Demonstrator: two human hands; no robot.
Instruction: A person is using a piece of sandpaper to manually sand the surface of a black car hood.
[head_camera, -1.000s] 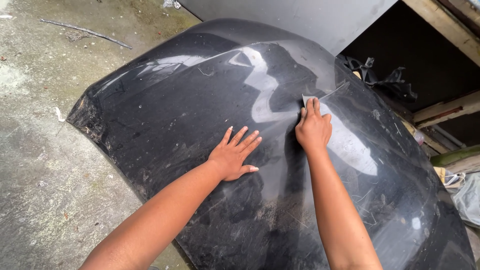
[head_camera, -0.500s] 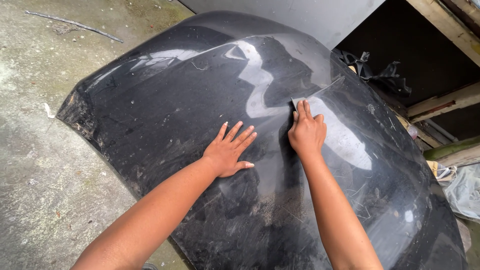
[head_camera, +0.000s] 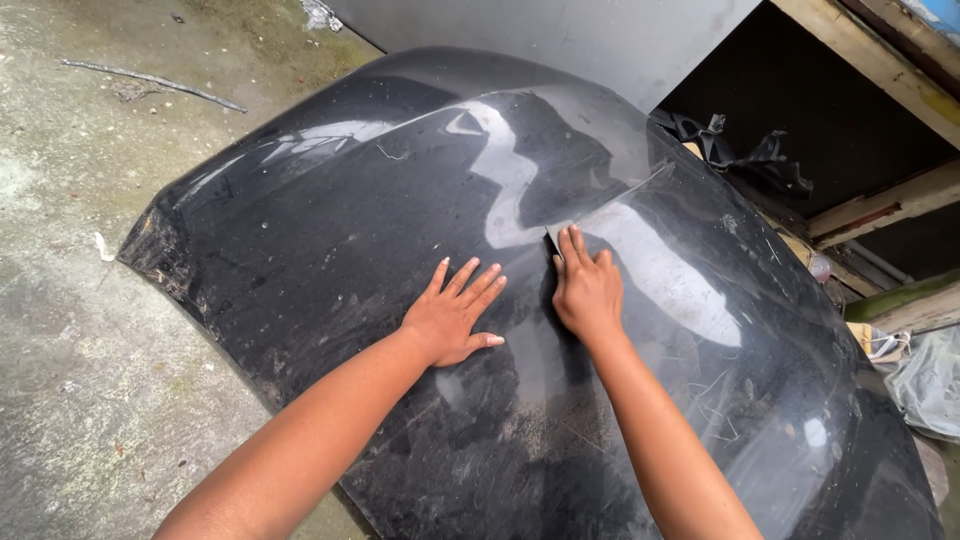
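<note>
Concrete ground (head_camera: 70, 380), grey and stained, fills the left side, with a thin stick (head_camera: 150, 82) lying near the top edge. A large black car panel (head_camera: 400, 220), curved, glossy and dusty along its lower edge, occupies the centre. The left hand (head_camera: 452, 318) lies flat on the panel, palm down, fingers spread and gripping nothing. Just beside it, the right hand (head_camera: 588, 288) presses flat on a small grey sheet (head_camera: 556, 232), possibly sandpaper; only a corner shows past the fingertips, so its exact kind cannot be told. The fingers are extended over the sheet, not curled around it. To the right stand wooden beams (head_camera: 880, 205), and a clear plastic bag (head_camera: 925, 380) lies at the far right edge.
</note>
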